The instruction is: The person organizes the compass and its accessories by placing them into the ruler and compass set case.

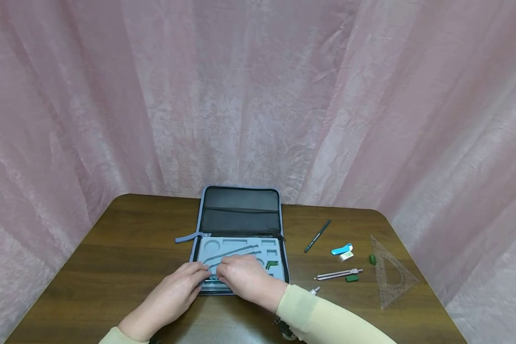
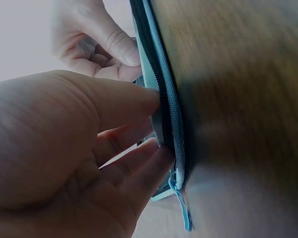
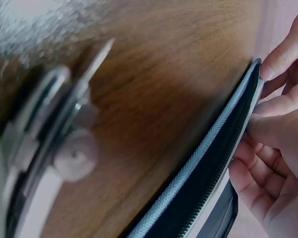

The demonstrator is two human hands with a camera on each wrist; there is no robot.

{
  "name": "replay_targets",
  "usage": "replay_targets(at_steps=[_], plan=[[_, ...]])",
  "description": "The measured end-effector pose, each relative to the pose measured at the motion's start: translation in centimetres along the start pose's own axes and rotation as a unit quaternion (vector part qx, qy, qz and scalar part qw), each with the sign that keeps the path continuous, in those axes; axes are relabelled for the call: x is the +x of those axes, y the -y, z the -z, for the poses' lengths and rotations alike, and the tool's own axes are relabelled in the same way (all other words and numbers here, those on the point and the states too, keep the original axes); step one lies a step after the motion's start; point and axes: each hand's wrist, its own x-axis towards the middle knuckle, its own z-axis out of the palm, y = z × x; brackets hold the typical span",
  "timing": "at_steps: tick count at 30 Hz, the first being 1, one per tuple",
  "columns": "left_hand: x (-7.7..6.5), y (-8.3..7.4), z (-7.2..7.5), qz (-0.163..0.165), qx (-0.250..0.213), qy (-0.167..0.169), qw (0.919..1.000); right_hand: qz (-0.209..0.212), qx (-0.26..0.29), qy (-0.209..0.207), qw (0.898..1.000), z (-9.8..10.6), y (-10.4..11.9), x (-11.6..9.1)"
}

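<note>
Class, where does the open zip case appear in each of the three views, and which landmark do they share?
Head: zip case, lower centre.
Left wrist: zip case, its edge running down from top centre.
Right wrist: zip case, its edge slanting from bottom centre to upper right.
Shared landmark: wooden table.

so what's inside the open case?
A pale tray with shaped recesses; a green piece sits at its right. The left hand and right hand cover part of its front; anything beneath is hidden.
</note>
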Motion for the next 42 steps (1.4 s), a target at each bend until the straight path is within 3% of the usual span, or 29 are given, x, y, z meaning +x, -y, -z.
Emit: replay_targets(at_steps=[13,25,35,42], plan=[[-0.1,0.1,0.0,0.005,0.002,0.015,0.9999,-0.015,0.02,-0.016,1.0,1.3,-1.4,-2.7],[-0.2,0.1,0.1,0.015,-0.008,0.032,0.9993,-0.075,0.019,-0.053,0.996,2.6,-6.7,-7.5],[-0.1,0.1,0.0,0.016,-0.01,0.033,0.9993,-0.144,-0.021,-0.037,0.989,3.0,-10.9,-10.6],[0.1,0.0,0.1,0.019,-0.01,0.037,0.9991,-0.146,-0.047,-0.039,0.987,2.2,-12.3,-12.0]])
